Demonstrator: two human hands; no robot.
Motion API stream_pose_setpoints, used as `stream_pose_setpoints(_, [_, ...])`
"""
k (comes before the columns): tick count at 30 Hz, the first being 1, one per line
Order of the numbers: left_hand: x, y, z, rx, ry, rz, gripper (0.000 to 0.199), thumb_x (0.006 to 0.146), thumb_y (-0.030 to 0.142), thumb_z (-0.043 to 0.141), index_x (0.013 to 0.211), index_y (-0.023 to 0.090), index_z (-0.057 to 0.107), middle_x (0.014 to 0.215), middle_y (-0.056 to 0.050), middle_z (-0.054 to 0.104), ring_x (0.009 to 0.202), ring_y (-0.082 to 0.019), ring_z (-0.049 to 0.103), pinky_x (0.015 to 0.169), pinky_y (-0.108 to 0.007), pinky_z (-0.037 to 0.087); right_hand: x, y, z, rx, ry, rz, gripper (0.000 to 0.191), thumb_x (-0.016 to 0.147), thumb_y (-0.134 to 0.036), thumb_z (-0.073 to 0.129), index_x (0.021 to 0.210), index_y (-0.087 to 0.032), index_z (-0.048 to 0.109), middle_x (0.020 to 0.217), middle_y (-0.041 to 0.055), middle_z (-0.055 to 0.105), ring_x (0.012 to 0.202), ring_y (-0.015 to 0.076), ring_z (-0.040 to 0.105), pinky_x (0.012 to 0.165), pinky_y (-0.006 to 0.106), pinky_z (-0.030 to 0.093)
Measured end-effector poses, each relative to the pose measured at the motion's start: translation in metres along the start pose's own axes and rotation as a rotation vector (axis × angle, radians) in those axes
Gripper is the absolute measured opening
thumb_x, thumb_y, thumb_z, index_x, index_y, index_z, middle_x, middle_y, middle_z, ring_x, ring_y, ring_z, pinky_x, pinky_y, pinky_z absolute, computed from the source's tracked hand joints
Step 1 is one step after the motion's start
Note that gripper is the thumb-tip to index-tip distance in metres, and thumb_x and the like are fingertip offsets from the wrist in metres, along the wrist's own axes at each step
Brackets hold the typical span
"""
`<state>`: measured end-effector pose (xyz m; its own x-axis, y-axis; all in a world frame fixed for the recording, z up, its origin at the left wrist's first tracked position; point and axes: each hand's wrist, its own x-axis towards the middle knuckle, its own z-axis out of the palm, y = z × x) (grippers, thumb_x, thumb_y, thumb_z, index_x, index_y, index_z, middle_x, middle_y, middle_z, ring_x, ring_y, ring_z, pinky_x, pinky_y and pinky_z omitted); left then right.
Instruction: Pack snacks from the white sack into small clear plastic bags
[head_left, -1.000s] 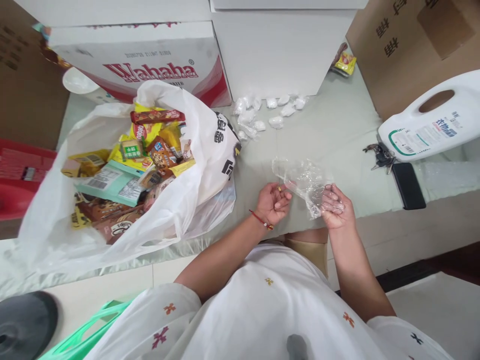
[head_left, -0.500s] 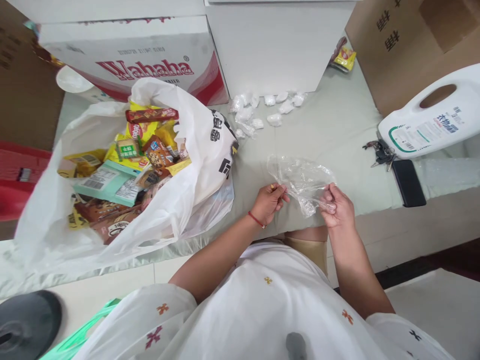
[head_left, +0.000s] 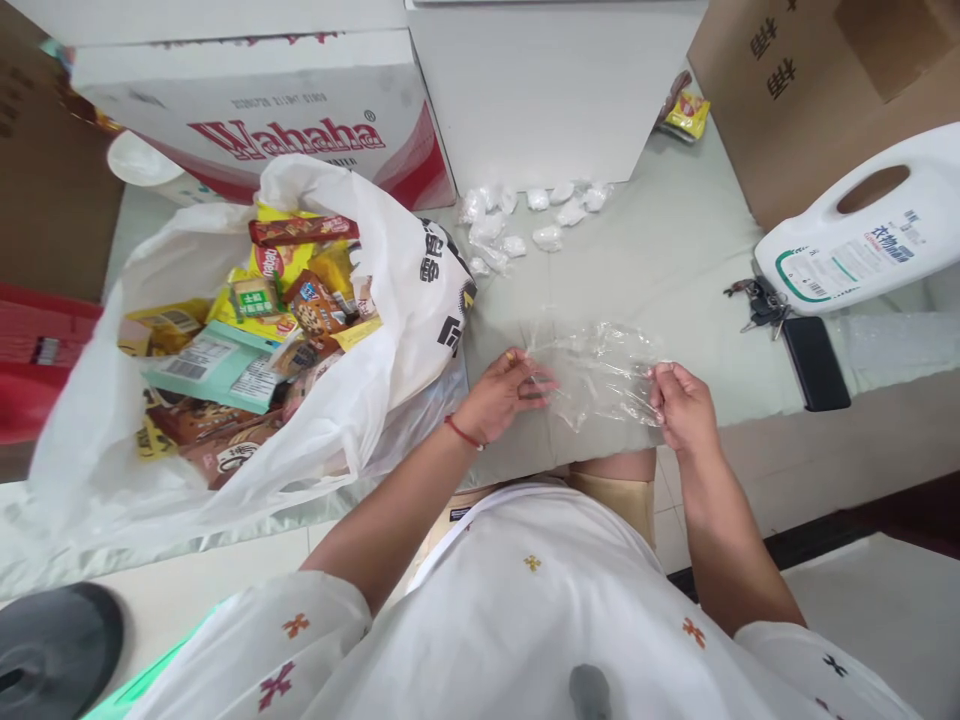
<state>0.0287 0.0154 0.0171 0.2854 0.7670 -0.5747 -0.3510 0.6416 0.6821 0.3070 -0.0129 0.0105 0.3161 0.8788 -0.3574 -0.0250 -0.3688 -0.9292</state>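
A clear plastic bag point(head_left: 600, 372) is stretched flat between my two hands, over the pale green cloth near its front edge. My left hand point(head_left: 510, 390) pinches the bag's left side between thumb and forefinger, its other fingers showing through or behind the film. At the right side, my right hand point(head_left: 681, 402) is closed on the bag's edge. Beyond the bag, several small white wrapped bundles point(head_left: 547, 238) lie by a white box. A white carrier bag point(head_left: 405, 290) full of packaged snacks point(head_left: 319, 305) stands open to the left of my left hand.
Behind the carrier bag is a Wahaha carton point(head_left: 262, 110), beside a white box point(head_left: 547, 90). On the right lie a white detergent bottle point(head_left: 870, 230), keys point(head_left: 761, 305) and a black phone point(head_left: 817, 364). A yellow snack packet point(head_left: 688, 115) sits at the back right.
My left hand has moved left and the hands are farther apart. The clear bag, bunched in the middle before, is now spread wider and flatter.
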Motion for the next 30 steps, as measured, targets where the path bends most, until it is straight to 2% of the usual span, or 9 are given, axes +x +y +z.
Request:
stream_pose_setpoints(4, [0.001, -0.025, -0.003, 0.223, 0.31, 0.069, 0.018, 0.091, 0.03, 0.058, 0.085, 0.024, 0.043, 0.062, 0.008, 0.051, 0.042, -0.008, 0.041, 0.047, -0.021, 0.034, -0.004, 0.015, 0.004, -0.168, 0.004, -0.046, 0.04, 0.085, -0.062, 0.069, 0.079, -0.022, 0.066, 0.049, -0.0066, 0.05, 0.034, 0.0081, 0.038, 0.031, 0.021, 0.029])
stream_pose_setpoints(8, [-0.025, -0.036, -0.027, 0.73, 0.53, 0.308, 0.013, 0.087, 0.029, 0.063, 0.091, 0.023, 0.052, 0.069, 0.002, 0.055, 0.06, -0.016, 0.054, 0.061, -0.029, 0.043, -0.009, 0.021, -0.005, -0.236, -0.014, -0.023, 0.039, 0.087, -0.061, 0.067, 0.078, -0.023, 0.064, 0.048, -0.0065, 0.05, 0.035, 0.0091, 0.04, 0.033, 0.021, 0.031])
stream_pose_setpoints(11, [-0.058, -0.029, -0.019, 0.984, 0.742, 0.592, 0.016, 0.088, 0.027, 0.061, 0.102, 0.021, 0.056, 0.092, -0.006, 0.062, 0.083, -0.023, 0.06, 0.082, -0.038, 0.047, -0.015, 0.02, -0.001, -0.257, -0.043, -0.02, 0.038, 0.089, -0.059, 0.064, 0.079, -0.023, 0.063, 0.049, -0.0064, 0.051, 0.036, 0.0099, 0.043, 0.035, 0.022, 0.034])
stream_pose_setpoints(14, [-0.068, -0.019, 0.013, 1.115, 0.525, 0.763, 0.016, 0.098, 0.028, 0.048, 0.104, 0.022, 0.062, 0.097, -0.01, 0.066, 0.096, -0.026, 0.061, 0.092, -0.041, 0.047, -0.017, 0.018, 0.009, -0.287, -0.067, -0.028, 0.037, 0.091, -0.058, 0.062, 0.081, -0.023, 0.064, 0.05, -0.0063, 0.052, 0.037, 0.0103, 0.044, 0.037, 0.022, 0.035])
stream_pose_setpoints(16, [-0.05, -0.015, 0.033, 1.181, 0.298, 0.753, 0.03, 0.103, 0.031, 0.04, 0.112, 0.021, 0.066, 0.106, -0.013, 0.071, 0.109, -0.027, 0.061, 0.103, -0.043, 0.043, -0.014, 0.016, 0.013, -0.288, -0.08, -0.038, 0.035, 0.09, -0.057, 0.064, 0.081, -0.023, 0.064, 0.048, -0.0068, 0.051, 0.036, 0.0106, 0.043, 0.036, 0.023, 0.034])
stream_pose_setpoints(18, [-0.018, -0.013, 0.041, 1.272, 0.245, 0.687, 0.042, 0.105, 0.034, 0.034, 0.127, 0.018, 0.065, 0.13, -0.017, 0.067, 0.136, -0.032, 0.05, 0.117, -0.05, 0.032, -0.009, 0.012, 0.012, -0.31, -0.075, -0.083, 0.034, 0.09, -0.056, 0.064, 0.081, -0.023, 0.065, 0.047, -0.0068, 0.051, 0.036, 0.0112, 0.043, 0.037, 0.023, 0.034])
stream_pose_setpoints(23, [0.036, -0.017, 0.018, 1.527, 0.189, 0.528, 0.058, 0.1, 0.047, 0.046, 0.152, 0.023, 0.047, 0.167, -0.015, 0.034, 0.156, -0.037, 0.024, 0.122, -0.069, -0.002, 0.002, 0.005, -0.023, -0.456, 0.044, -0.247, 0.035, 0.091, -0.056, 0.064, 0.082, -0.022, 0.068, 0.051, -0.0055, 0.054, 0.041, 0.0117, 0.047, 0.042, 0.024, 0.038])
stream_pose_setpoints(27, [0.024, -0.018, -0.012, 1.68, -0.069, 0.563, 0.071, 0.095, 0.043, 0.055, 0.16, 0.023, 0.034, 0.173, -0.014, 0.016, 0.159, -0.034, 0.016, 0.121, -0.07, -0.011, 0.009, 0.016, -0.049, -0.485, 0.088, -0.17, 0.037, 0.089, -0.058, 0.064, 0.085, -0.021, 0.068, 0.053, -0.0057, 0.054, 0.041, 0.0117, 0.046, 0.042, 0.025, 0.038])
stream_pose_setpoints(30, [0.017, -0.013, -0.024, 1.651, -0.165, 0.549, 0.076, 0.093, 0.039, 0.055, 0.162, 0.022, 0.03, 0.172, -0.014, 0.017, 0.159, -0.032, 0.017, 0.122, -0.067, -0.012, 0.025, 0.025, -0.057, -0.461, 0.128, -0.103, 0.036, 0.089, -0.057, 0.063, 0.086, -0.021, 0.067, 0.054, -0.0058, 0.053, 0.04, 0.0121, 0.045, 0.041, 0.026, 0.035])
